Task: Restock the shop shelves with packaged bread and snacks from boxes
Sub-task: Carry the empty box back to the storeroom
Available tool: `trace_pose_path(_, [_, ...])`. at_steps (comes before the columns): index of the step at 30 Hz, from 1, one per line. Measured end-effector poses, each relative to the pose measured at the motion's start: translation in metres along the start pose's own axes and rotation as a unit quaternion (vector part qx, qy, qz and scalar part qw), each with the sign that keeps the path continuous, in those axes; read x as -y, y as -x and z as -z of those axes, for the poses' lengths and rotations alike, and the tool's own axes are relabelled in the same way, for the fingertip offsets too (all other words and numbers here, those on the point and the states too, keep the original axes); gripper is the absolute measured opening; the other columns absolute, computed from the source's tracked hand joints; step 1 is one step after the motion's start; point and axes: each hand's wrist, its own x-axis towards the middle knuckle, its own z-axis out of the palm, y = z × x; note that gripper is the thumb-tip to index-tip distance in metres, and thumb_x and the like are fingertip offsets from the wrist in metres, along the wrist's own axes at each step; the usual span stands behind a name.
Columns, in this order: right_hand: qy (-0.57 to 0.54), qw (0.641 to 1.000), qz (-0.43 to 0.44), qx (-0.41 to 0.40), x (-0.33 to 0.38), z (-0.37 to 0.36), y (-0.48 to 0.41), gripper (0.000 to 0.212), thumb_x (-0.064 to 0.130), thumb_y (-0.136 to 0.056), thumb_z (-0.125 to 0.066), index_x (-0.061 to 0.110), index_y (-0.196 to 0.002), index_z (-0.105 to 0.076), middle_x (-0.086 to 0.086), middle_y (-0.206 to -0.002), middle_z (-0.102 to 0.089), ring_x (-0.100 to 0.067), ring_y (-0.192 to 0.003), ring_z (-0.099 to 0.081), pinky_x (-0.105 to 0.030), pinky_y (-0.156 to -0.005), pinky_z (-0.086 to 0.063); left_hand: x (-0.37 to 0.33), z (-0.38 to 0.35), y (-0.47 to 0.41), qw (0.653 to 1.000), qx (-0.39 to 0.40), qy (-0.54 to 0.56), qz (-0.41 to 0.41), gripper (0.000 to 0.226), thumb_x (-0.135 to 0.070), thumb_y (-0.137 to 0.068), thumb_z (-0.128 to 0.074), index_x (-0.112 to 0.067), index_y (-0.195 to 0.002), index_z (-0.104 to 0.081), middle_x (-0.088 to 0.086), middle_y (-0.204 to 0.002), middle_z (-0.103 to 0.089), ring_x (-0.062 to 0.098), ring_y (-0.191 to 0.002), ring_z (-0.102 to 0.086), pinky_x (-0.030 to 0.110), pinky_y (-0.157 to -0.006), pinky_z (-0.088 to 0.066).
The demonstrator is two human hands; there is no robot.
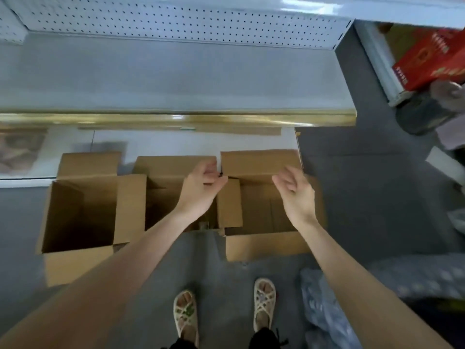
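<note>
Spans the upper half: wide white metal shop shelf [176, 79], perforated white back panel [176, 23] behind, brass-coloured strip [176, 119] along the front edge, right end stopping short of the frame. Below it, white base panel [176, 142]. Grey floor [364, 185] lies open to the right of the shelf end and between boxes and feet.

Three brown cardboard boxes in a row on the floor, flaps open, back flaps against the base panel: left box [75, 263] deep and shadowed, middle box [173, 165] touching it, right box [261, 245] just beside, one side flap overlapping the middle one. Contents too dark to tell. No print legible on the cardboard.

Left hand [201, 187] above the middle box's right side, fingers curled toward the thumb near the back flap; cannot tell if anything is pinched. Right hand [295, 192] above the right box, blurred, fingers loosely bent, holding nothing.

Crumpled clear plastic bag [324, 311] on the floor at lower right, beside cream strappy sandals [186, 313].

Upper right: red carton [427, 61] with yellow and white writing, unreadable, held from below by another person's hand [445, 90].
</note>
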Motion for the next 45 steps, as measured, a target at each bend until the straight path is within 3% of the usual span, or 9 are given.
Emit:
trace_pose_path(4, [0.011, 1.000, -0.022, 0.006, -0.049, 0.026, -0.023, 0.047, 0.029, -0.094, -0.061, 0.014, -0.136, -0.049, -0.003, -0.122, -0.063, -0.007, -0.101, -0.057, 0.008, -0.067, -0.035, 0.018, -0.052, -0.009, 0.999, 0.000, 0.004, 0.044, 0.052, -0.030, -0.091, -0.064, -0.015, -0.138, -0.045, 0.000, -0.123, -0.061, 0.004, -0.100, -0.059, 0.003, -0.072, -0.043])
trace_pose_path(8, [0.016, 0.997, -0.070, 0.042, -0.118, 0.060, -0.058, 0.047, 0.030, -0.093, -0.062, 0.015, -0.136, -0.050, -0.005, -0.121, -0.064, -0.008, -0.099, -0.058, 0.007, -0.067, -0.036, 0.040, -0.138, -0.017, 0.990, -0.011, 0.026, 0.135, 0.054, -0.032, -0.090, -0.066, -0.016, -0.137, -0.047, 0.002, -0.120, -0.065, 0.012, -0.106, -0.063, 0.025, -0.090, -0.051])
trace_pose_path(15, [0.032, 0.986, -0.137, 0.093, -0.221, 0.079, -0.090, 0.048, 0.031, -0.093, -0.063, 0.014, -0.135, -0.050, -0.005, -0.123, -0.064, -0.008, -0.098, -0.058, 0.003, -0.068, -0.040, 0.088, -0.240, -0.035, 0.973, -0.017, 0.036, 0.226, 0.051, -0.028, -0.090, -0.066, -0.017, -0.136, -0.046, 0.001, -0.118, -0.064, 0.013, -0.105, -0.061, 0.018, -0.080, -0.047])
trace_pose_path(24, [0.030, 0.969, -0.221, 0.101, -0.351, 0.027, -0.094, 0.048, 0.029, -0.092, -0.063, 0.009, -0.133, -0.050, -0.002, -0.110, -0.065, -0.010, -0.096, -0.060, 0.000, -0.070, -0.041, 0.215, -0.308, -0.042, 0.939, 0.006, 0.016, 0.344, 0.045, -0.026, -0.090, -0.067, -0.013, -0.130, -0.051, -0.001, -0.106, -0.065, 0.013, -0.097, -0.063, 0.017, -0.073, -0.048])
trace_pose_path(31, [0.032, 0.959, -0.260, 0.110, -0.451, -0.046, -0.089, 0.055, 0.028, -0.091, -0.064, 0.001, -0.135, -0.046, -0.011, -0.116, -0.064, -0.010, -0.095, -0.054, 0.003, -0.066, -0.037, 0.325, -0.347, -0.049, 0.905, -0.018, -0.005, 0.425, 0.058, -0.033, -0.091, -0.065, -0.014, -0.139, -0.040, 0.006, -0.132, -0.052, 0.023, -0.115, -0.054, 0.033, -0.091, -0.049])
trace_pose_path(34, [0.018, 0.941, -0.312, 0.130, -0.490, -0.075, -0.086, 0.068, 0.040, -0.088, -0.066, 0.004, -0.139, -0.040, -0.011, -0.122, -0.063, -0.015, -0.104, -0.057, -0.009, -0.079, -0.038, 0.365, -0.362, -0.055, 0.893, -0.021, -0.010, 0.449, 0.075, -0.037, -0.090, -0.065, -0.014, -0.149, -0.026, 0.006, -0.151, -0.034, 0.025, -0.132, -0.042, 0.033, -0.097, -0.041])
trace_pose_path(38, [-0.040, 0.910, -0.389, 0.135, -0.526, -0.105, -0.082, 0.106, 0.063, -0.071, -0.071, 0.010, -0.149, -0.024, -0.012, -0.131, -0.057, -0.026, -0.125, -0.050, -0.044, -0.104, -0.043, 0.404, -0.374, -0.061, 0.889, -0.067, 0.010, 0.452, 0.087, -0.043, -0.086, -0.068, -0.017, -0.153, -0.019, 0.006, -0.156, -0.027, 0.028, -0.141, -0.031, 0.042, -0.111, -0.032])
trace_pose_path(42, [-0.074, 0.893, -0.419, 0.144, -0.548, -0.128, -0.086, 0.103, 0.054, -0.080, -0.069, 0.006, -0.152, -0.013, -0.013, -0.144, -0.046, -0.027, -0.130, -0.046, -0.047, -0.108, -0.041, 0.432, -0.386, -0.072, 0.876, -0.127, 0.052, 0.463, 0.089, -0.047, -0.083, -0.070, -0.017, -0.151, -0.022, 0.003, -0.152, -0.035, 0.025, -0.138, -0.035, 0.042, -0.111, -0.033])
trace_pose_path(45, [-0.097, 0.897, -0.408, 0.141, -0.558, -0.138, -0.089, 0.094, 0.054, -0.078, -0.071, 0.010, -0.147, -0.025, -0.009, -0.141, -0.048, -0.026, -0.127, -0.049, -0.047, -0.107, -0.042, 0.448, -0.389, -0.078, 0.862, -0.163, 0.060, 0.477, 0.079, -0.047, -0.083, -0.070, -0.014, -0.144, -0.031, 0.004, -0.141, -0.044, 0.026, -0.129, -0.044, 0.037, -0.098, -0.039])
